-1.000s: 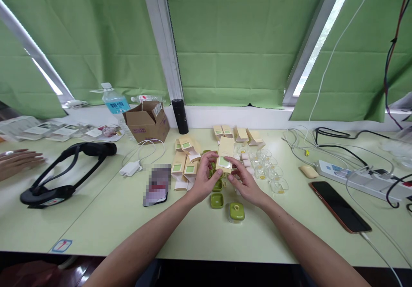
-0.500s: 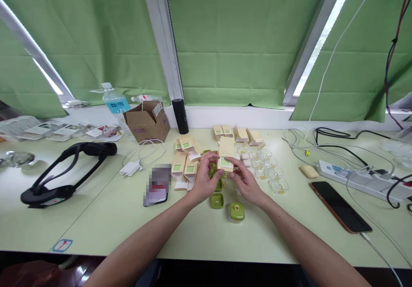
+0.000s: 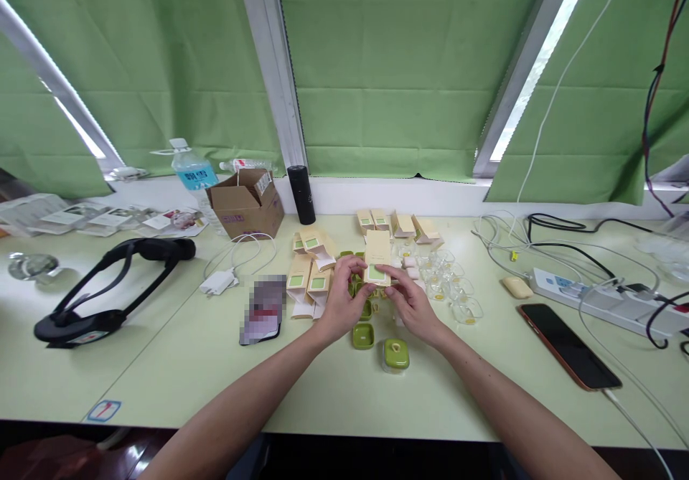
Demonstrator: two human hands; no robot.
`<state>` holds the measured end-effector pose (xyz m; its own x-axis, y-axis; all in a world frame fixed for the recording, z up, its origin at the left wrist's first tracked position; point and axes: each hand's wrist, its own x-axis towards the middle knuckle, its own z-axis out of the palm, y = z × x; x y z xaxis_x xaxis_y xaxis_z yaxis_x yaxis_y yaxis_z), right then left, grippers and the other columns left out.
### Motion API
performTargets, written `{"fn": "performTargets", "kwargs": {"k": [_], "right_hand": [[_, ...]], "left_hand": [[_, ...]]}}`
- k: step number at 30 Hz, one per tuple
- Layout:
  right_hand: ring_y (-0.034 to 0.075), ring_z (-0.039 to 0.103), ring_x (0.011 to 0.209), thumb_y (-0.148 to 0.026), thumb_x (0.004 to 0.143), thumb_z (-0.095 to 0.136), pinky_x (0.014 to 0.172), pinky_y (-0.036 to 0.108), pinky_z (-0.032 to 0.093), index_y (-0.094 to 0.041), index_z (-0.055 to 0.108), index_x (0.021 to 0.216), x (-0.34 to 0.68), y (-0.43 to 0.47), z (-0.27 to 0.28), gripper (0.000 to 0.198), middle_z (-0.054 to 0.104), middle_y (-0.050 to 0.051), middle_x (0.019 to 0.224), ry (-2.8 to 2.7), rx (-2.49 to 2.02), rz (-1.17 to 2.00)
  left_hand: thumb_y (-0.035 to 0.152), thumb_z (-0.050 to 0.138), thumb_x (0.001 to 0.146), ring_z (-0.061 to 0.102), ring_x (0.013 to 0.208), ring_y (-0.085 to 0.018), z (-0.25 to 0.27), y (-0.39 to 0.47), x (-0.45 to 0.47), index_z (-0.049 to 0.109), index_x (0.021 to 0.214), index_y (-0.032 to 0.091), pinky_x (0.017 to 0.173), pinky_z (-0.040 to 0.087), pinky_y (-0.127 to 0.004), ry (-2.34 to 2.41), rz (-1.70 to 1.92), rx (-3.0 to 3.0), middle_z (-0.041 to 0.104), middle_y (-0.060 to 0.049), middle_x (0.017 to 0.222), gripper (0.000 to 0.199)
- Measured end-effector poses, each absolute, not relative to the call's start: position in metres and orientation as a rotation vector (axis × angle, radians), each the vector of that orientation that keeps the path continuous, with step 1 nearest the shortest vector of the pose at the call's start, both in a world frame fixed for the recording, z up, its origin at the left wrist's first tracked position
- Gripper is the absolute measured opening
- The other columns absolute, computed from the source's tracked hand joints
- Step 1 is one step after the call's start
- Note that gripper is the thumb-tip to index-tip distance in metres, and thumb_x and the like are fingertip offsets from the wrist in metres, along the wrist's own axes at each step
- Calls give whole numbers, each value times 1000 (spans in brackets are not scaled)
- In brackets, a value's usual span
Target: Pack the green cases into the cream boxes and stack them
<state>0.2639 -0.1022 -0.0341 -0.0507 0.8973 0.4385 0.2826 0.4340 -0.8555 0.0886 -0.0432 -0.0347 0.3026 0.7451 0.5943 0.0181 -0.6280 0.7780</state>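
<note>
In the head view, our left hand (image 3: 344, 298) and right hand (image 3: 412, 308) together grip a flat-sided tan cardboard box (image 3: 377, 245), its green square panel (image 3: 375, 273) facing us, above the pale tabletop (image 3: 323, 401). Nearer us sits a clear, rounded-square plastic container (image 3: 395, 369) with a green lid (image 3: 397, 353).

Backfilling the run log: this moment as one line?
left hand: holds tan box | right hand: holds same box | nearer person: green-lidded tub | right: clear tubs

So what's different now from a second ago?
The other person's hand at the far left has gone, and a clear, shiny thing shows there. The left hand and right hand still hold the small box, now slightly straighter; the green-lidded container stayed put.
</note>
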Motion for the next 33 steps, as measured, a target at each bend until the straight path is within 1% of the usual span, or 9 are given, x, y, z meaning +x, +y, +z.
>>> {"fn": "performTargets", "kwargs": {"k": [6, 10, 14, 16, 21, 24, 26, 30, 33], "right_hand": [[25, 62, 113, -42, 104, 48, 97, 44, 52, -33, 63, 137, 263, -102, -31, 37, 66, 8, 126, -1604, -1061, 611], [25, 61, 111, -40, 105, 48, 95, 44, 53, -33, 65, 135, 263, -102, -32, 36, 67, 8, 122, -1616, -1073, 560], [26, 60, 116, -39, 105, 46, 98, 44, 52, -33, 66, 134, 264, -101, -33, 35, 66, 8, 122, -1634, -1070, 524], [25, 60, 116, -39, 106, 46, 98, 44, 53, -33, 64, 135, 264, -102, -34, 36, 65, 8, 121, -1643, -1083, 519], [24, 61, 110, -42, 105, 47, 93, 42, 56, -35, 56, 144, 263, -105, -34, 40, 62, 8, 125, -1682, -1099, 575], [22, 61, 107, -40, 106, 47, 93, 41, 56, -36, 52, 147, 262, -106, -34, 42, 59, 8, 132, -1691, -1082, 623], [22, 60, 110, -39, 106, 47, 94, 41, 55, -36, 52, 147, 262, -107, -33, 42, 58, 8, 134, -1699, -1070, 634], [24, 56, 120, -36, 105, 49, 98, 42, 54, -38, 49, 148, 261, -108, -32, 43, 57, 7, 133, -1730, -1035, 622], [24, 55, 121, -36, 105, 48, 99, 43, 55, -39, 45, 151, 261, -109, -32, 46, 56, 8, 133, -1765, -1039, 595]], "left_hand": [[35, 65, 95, 54, 98, -20, -33, -45, 89, 54, 115, 25, 85, 49, -35, 696, 1384, 1933, 52, -6, 112, 24], [30, 64, 95, 54, 96, -20, -31, -46, 89, 54, 113, 25, 83, 50, -34, 699, 1397, 1973, 52, -6, 111, 21], [25, 63, 94, 54, 96, -19, -31, -46, 88, 53, 111, 24, 83, 50, -34, 713, 1405, 2030, 52, -7, 110, 20], [24, 63, 93, 54, 97, -20, -31, -46, 88, 52, 111, 24, 84, 50, -34, 705, 1408, 2050, 52, -6, 110, 21], [24, 70, 86, 54, 106, -22, -33, -45, 86, 49, 116, 24, 87, 49, -36, 681, 1406, 2032, 50, -8, 117, 37], [23, 68, 88, 55, 106, -22, -33, -45, 86, 49, 117, 24, 87, 49, -36, 687, 1409, 1998, 50, -8, 118, 34], [22, 67, 88, 55, 104, -21, -33, -45, 87, 49, 117, 24, 86, 48, -35, 699, 1407, 1988, 51, -7, 116, 34], [18, 65, 87, 54, 100, -20, -33, -46, 87, 49, 115, 24, 83, 48, -34, 727, 1428, 2008, 51, -6, 112, 32], [18, 63, 88, 54, 103, -21, -32, -46, 85, 49, 116, 24, 85, 48, -35, 706, 1447, 2052, 51, -7, 113, 31]]}}
